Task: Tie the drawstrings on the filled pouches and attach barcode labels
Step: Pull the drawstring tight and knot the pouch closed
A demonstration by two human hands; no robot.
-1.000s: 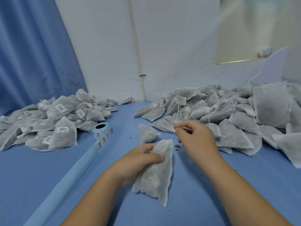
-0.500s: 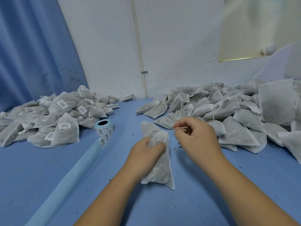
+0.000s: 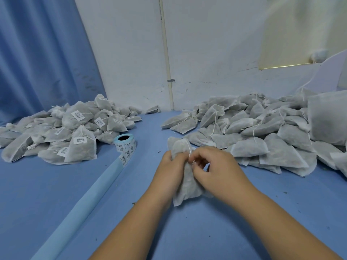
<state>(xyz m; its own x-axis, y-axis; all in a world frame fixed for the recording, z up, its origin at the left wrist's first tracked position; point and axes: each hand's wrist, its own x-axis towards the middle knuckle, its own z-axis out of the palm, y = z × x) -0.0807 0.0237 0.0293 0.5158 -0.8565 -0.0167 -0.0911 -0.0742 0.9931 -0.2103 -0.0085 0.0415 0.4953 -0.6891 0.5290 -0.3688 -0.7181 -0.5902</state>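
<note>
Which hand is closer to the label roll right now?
Left. The left hand grips the pouch to the right of the label roll; the right hand pinches the drawstring on the pouch's other side, farther away.

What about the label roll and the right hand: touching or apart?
Apart. The head view shows bare blue table between the label roll and the right hand, which pinches the drawstring of the pouch.

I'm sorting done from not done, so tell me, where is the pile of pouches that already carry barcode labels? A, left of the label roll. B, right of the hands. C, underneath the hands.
A: the labelled pile lies left of the label roll, while the right-hand pile shows bare pouches with loose strings.
</note>
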